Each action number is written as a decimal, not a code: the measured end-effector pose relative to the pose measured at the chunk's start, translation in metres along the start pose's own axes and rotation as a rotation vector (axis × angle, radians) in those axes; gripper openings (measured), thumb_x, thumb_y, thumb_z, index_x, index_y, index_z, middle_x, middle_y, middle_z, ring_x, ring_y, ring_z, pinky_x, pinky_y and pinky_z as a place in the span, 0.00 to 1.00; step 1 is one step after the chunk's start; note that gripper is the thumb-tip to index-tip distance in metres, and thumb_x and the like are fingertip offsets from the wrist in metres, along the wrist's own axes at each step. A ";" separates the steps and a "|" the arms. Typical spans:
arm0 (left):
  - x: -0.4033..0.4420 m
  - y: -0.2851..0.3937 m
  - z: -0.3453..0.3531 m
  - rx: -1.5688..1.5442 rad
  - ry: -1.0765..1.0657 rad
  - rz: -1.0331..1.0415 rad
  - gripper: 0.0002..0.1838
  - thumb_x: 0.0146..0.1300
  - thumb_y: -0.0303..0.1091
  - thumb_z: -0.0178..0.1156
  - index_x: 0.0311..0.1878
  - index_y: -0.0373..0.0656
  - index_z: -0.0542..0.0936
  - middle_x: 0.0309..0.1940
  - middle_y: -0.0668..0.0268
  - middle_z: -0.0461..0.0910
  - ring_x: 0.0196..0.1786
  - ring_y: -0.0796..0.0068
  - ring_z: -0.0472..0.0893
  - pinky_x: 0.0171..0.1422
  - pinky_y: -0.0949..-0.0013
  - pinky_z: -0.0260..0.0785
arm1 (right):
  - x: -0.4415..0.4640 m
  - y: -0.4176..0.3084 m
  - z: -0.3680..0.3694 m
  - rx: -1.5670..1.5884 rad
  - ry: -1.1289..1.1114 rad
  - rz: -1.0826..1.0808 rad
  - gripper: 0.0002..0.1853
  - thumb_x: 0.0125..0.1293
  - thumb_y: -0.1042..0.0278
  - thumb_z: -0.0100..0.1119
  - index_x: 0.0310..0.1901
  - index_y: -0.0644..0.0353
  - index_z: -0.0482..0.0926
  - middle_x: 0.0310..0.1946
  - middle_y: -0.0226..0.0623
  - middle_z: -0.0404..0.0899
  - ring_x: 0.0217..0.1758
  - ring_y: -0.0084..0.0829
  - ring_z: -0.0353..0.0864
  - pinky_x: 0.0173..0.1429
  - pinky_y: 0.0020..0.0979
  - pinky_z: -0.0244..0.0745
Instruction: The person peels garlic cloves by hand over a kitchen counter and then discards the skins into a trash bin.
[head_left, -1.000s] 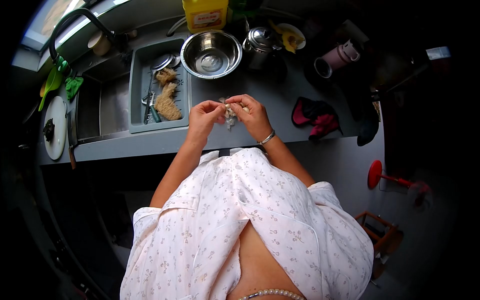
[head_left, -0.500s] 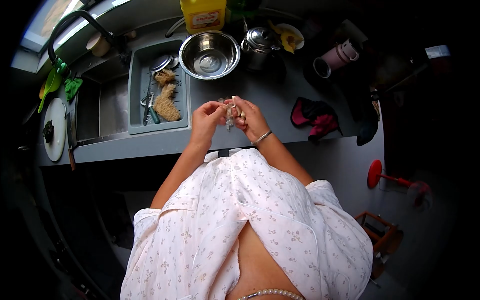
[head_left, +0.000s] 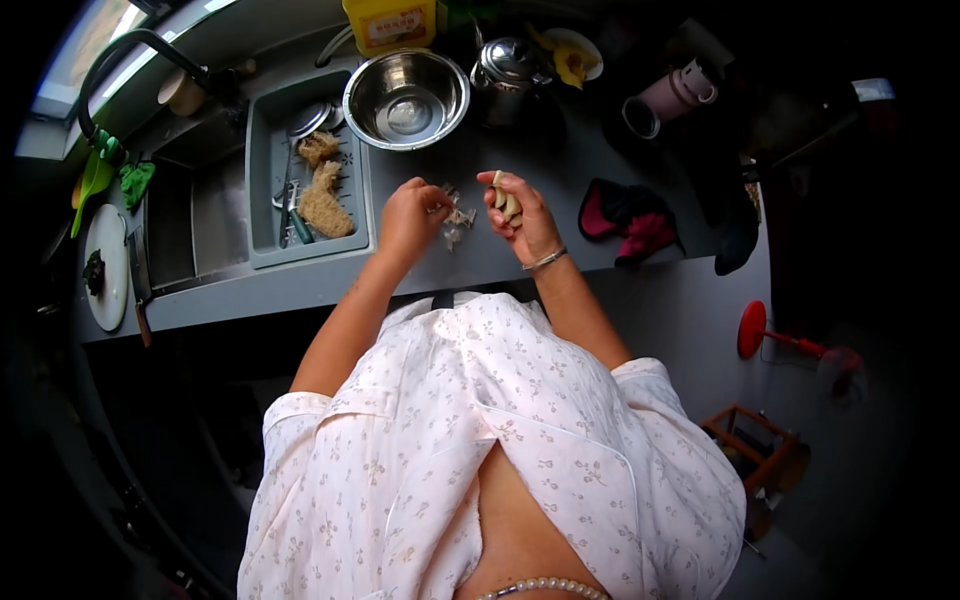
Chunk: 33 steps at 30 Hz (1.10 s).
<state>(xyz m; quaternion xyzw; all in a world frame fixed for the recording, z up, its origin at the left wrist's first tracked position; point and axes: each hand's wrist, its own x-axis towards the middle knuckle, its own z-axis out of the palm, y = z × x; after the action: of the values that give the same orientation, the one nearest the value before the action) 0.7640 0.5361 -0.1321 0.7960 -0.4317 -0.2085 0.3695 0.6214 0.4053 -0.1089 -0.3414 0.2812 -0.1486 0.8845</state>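
Several pale garlic cloves (head_left: 511, 207) lie in my right hand (head_left: 533, 222), which is closed around them and wears a bracelet at the wrist. One clove sits up by the thumb and forefinger. Over the counter, my left hand (head_left: 408, 222) has its fingers curled together in a pinch. What they hold, if anything, is too small to make out. Just beside those fingertips, between my two hands, a small heap of papery garlic skins (head_left: 456, 220) rests on the grey countertop (head_left: 420, 172).
A steel bowl (head_left: 407, 100) stands behind my hands, beside a metal kettle (head_left: 512, 68). Left are a grey drain tray (head_left: 258, 200) with scrubbers and tools, the sink (head_left: 215, 205), a knife (head_left: 141, 290) and a white board (head_left: 108, 265). A dark-and-red cloth (head_left: 630, 220) lies right.
My hands have moved apart, the right one to the right with the cloves, the left slightly left. The garlic skins on the counter now show between them.
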 end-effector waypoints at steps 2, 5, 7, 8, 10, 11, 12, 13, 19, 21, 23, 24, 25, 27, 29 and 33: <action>0.004 0.008 -0.006 0.111 0.013 -0.008 0.07 0.50 0.28 0.66 0.35 0.43 0.83 0.30 0.61 0.78 0.31 0.62 0.78 0.37 0.64 0.71 | -0.003 -0.005 -0.002 -0.010 -0.020 -0.011 0.17 0.66 0.58 0.51 0.47 0.63 0.77 0.27 0.27 0.74 0.20 0.15 0.68 0.19 0.16 0.57; 0.007 0.005 -0.010 0.153 -0.035 0.043 0.07 0.49 0.30 0.67 0.30 0.40 0.79 0.28 0.60 0.77 0.30 0.61 0.78 0.36 0.63 0.70 | -0.004 -0.010 -0.004 -0.025 0.019 -0.017 0.14 0.65 0.57 0.54 0.41 0.61 0.78 0.27 0.28 0.73 0.21 0.15 0.68 0.19 0.15 0.55; 0.008 -0.007 -0.009 0.131 -0.049 0.048 0.08 0.49 0.30 0.66 0.29 0.39 0.77 0.27 0.60 0.77 0.31 0.61 0.78 0.36 0.63 0.70 | 0.001 -0.006 -0.010 -0.046 0.064 -0.014 0.13 0.65 0.56 0.55 0.35 0.58 0.77 0.26 0.28 0.73 0.20 0.15 0.68 0.18 0.15 0.55; 0.007 -0.012 -0.007 0.102 -0.059 0.064 0.09 0.49 0.30 0.66 0.27 0.39 0.76 0.27 0.59 0.77 0.31 0.60 0.78 0.36 0.63 0.70 | 0.003 -0.005 -0.011 -0.048 0.079 -0.018 0.13 0.65 0.56 0.56 0.32 0.57 0.75 0.25 0.27 0.73 0.19 0.16 0.68 0.18 0.16 0.55; 0.005 0.000 -0.016 0.128 -0.051 -0.016 0.08 0.50 0.30 0.66 0.27 0.39 0.76 0.27 0.59 0.77 0.32 0.59 0.78 0.36 0.64 0.70 | 0.005 -0.002 -0.013 -0.022 0.072 -0.001 0.12 0.65 0.57 0.56 0.33 0.57 0.75 0.25 0.27 0.73 0.19 0.16 0.68 0.18 0.16 0.56; 0.004 0.004 -0.020 0.150 -0.041 -0.087 0.08 0.51 0.30 0.65 0.28 0.39 0.76 0.27 0.59 0.77 0.33 0.58 0.79 0.37 0.64 0.70 | 0.007 0.000 -0.014 0.000 0.068 0.008 0.12 0.65 0.58 0.56 0.33 0.58 0.76 0.25 0.27 0.73 0.19 0.17 0.68 0.18 0.16 0.56; 0.004 0.001 -0.021 0.155 -0.035 -0.097 0.08 0.51 0.30 0.65 0.28 0.39 0.76 0.27 0.59 0.77 0.33 0.58 0.79 0.37 0.64 0.70 | 0.009 0.002 -0.013 0.001 0.058 0.016 0.12 0.65 0.58 0.56 0.33 0.58 0.76 0.25 0.27 0.73 0.19 0.17 0.68 0.18 0.16 0.56; 0.004 -0.004 -0.020 0.185 -0.037 -0.134 0.08 0.52 0.31 0.65 0.30 0.39 0.77 0.29 0.59 0.78 0.35 0.60 0.79 0.38 0.65 0.71 | 0.011 0.005 -0.013 0.011 0.046 0.028 0.11 0.65 0.59 0.56 0.34 0.58 0.76 0.25 0.28 0.73 0.20 0.17 0.69 0.19 0.16 0.57; -0.010 -0.007 -0.004 -0.789 0.112 -0.356 0.10 0.62 0.36 0.59 0.43 0.42 0.77 0.39 0.65 0.80 0.44 0.70 0.79 0.49 0.66 0.71 | 0.013 0.017 0.023 -0.005 0.071 -0.015 0.09 0.67 0.64 0.54 0.39 0.60 0.76 0.27 0.29 0.74 0.26 0.19 0.73 0.24 0.19 0.63; -0.019 -0.003 -0.008 -1.516 -0.099 -0.407 0.15 0.70 0.43 0.50 0.48 0.43 0.76 0.43 0.66 0.79 0.48 0.70 0.78 0.56 0.66 0.69 | 0.015 0.027 0.046 -0.057 0.007 -0.061 0.08 0.66 0.64 0.55 0.39 0.59 0.76 0.27 0.28 0.74 0.27 0.19 0.74 0.27 0.19 0.65; -0.024 -0.026 0.012 -2.006 -0.204 -0.364 0.16 0.71 0.44 0.48 0.47 0.42 0.76 0.44 0.63 0.78 0.52 0.69 0.76 0.59 0.64 0.68 | 0.014 0.043 0.069 -0.412 0.014 -0.236 0.08 0.66 0.65 0.55 0.37 0.61 0.76 0.28 0.30 0.75 0.29 0.20 0.74 0.29 0.23 0.66; -0.028 -0.020 0.006 -2.044 -0.041 -0.503 0.16 0.71 0.44 0.47 0.47 0.41 0.76 0.44 0.62 0.78 0.51 0.67 0.76 0.61 0.63 0.66 | 0.011 0.045 0.087 -0.711 -0.020 -0.400 0.07 0.65 0.66 0.55 0.37 0.61 0.75 0.29 0.32 0.75 0.31 0.24 0.75 0.32 0.26 0.67; -0.032 -0.010 -0.008 -2.118 0.032 -0.596 0.17 0.71 0.44 0.47 0.49 0.40 0.75 0.47 0.60 0.78 0.53 0.66 0.76 0.63 0.63 0.66 | 0.008 0.048 0.101 -0.997 -0.050 -0.581 0.06 0.64 0.67 0.56 0.36 0.61 0.75 0.30 0.34 0.75 0.32 0.28 0.75 0.36 0.29 0.68; -0.035 -0.001 -0.027 -2.204 -0.002 -0.447 0.18 0.70 0.44 0.48 0.51 0.40 0.75 0.51 0.59 0.77 0.56 0.66 0.75 0.64 0.65 0.66 | 0.013 0.064 0.119 -1.287 -0.162 -0.913 0.05 0.60 0.70 0.57 0.36 0.60 0.76 0.32 0.37 0.75 0.37 0.38 0.75 0.44 0.36 0.67; -0.043 -0.015 -0.044 -2.218 0.066 -0.390 0.18 0.70 0.44 0.48 0.51 0.40 0.75 0.51 0.59 0.77 0.56 0.66 0.75 0.64 0.65 0.66 | 0.011 0.075 0.138 -1.289 -0.203 -0.935 0.06 0.61 0.70 0.54 0.38 0.59 0.77 0.38 0.39 0.77 0.46 0.42 0.74 0.57 0.39 0.62; -0.064 -0.035 -0.061 -2.309 0.143 -0.342 0.18 0.70 0.44 0.48 0.52 0.40 0.75 0.54 0.58 0.76 0.58 0.67 0.75 0.65 0.66 0.66 | 0.008 0.095 0.173 -1.339 -0.275 -0.969 0.10 0.63 0.70 0.50 0.43 0.59 0.77 0.45 0.38 0.78 0.56 0.38 0.74 0.67 0.41 0.52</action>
<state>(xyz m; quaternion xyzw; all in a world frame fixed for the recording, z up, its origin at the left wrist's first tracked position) 0.7875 0.6275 -0.1196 0.0450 0.1488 -0.4787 0.8641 0.7379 0.5601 -0.0725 -0.8927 0.0216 -0.2709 0.3595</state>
